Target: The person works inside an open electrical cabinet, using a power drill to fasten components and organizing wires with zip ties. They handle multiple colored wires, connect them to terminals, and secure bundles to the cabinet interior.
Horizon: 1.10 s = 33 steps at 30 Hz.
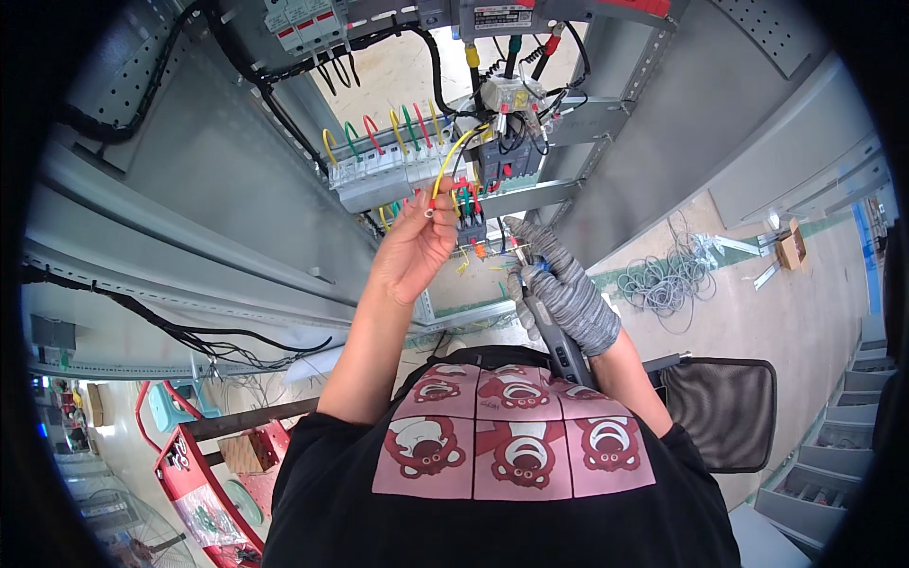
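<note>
Between the fingertips of my bare left hand [417, 241] is the end of a yellow wire [443, 173], with a ring terminal [430, 213] and a bit of red on it. The wire curves up toward the wiring around a clear-covered block [511, 95]. My right hand [576, 298], in a grey knit glove, is closed around a grey power screwdriver [559, 346]. Its tip end points at the cabinet, close to the lower terminals. Just beyond my left hand stands a row of white circuit breakers [369, 175] with yellow, green and red wires. A dark breaker [507, 163] sits right of them.
Grey cabinet panels [625, 142] rise on both sides. Black cable bundles [275, 114] run along the frame. Coiled grey cable [668, 275] lies on the floor at right, near a cardboard box [791, 244]. A mesh chair [724, 412] and a red cart [204, 492] stand behind.
</note>
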Each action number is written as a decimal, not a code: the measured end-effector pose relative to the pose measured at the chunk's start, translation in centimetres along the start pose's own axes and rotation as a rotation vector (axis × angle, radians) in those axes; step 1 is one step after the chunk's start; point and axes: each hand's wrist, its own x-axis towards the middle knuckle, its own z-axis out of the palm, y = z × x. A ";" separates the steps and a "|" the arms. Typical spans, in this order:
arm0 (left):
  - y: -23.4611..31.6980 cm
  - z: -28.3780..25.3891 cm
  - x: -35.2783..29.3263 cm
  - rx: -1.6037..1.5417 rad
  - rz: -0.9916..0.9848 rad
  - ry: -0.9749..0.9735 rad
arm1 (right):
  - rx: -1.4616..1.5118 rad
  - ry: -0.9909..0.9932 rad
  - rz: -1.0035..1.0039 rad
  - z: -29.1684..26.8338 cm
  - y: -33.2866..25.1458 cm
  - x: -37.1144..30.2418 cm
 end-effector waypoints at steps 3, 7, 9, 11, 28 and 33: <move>1.3 0.9 0.0 0.027 0.016 -0.006 | -0.015 0.019 -0.030 0.3 -0.1 0.1; 1.6 1.2 0.0 0.107 0.006 -0.037 | 0.106 0.009 0.072 0.4 -0.9 0.0; 1.2 1.3 0.0 0.162 -0.012 -0.006 | 0.160 -0.003 0.139 0.5 -1.1 0.0; 1.1 2.0 -0.1 0.588 -0.054 0.089 | 0.129 -0.004 0.129 0.5 -0.9 0.0; -3.1 2.2 1.6 1.298 0.326 0.370 | 0.131 -0.015 0.171 1.4 0.0 0.4; -3.7 2.3 1.9 1.280 0.346 0.358 | 0.174 0.025 0.203 1.6 -0.6 0.4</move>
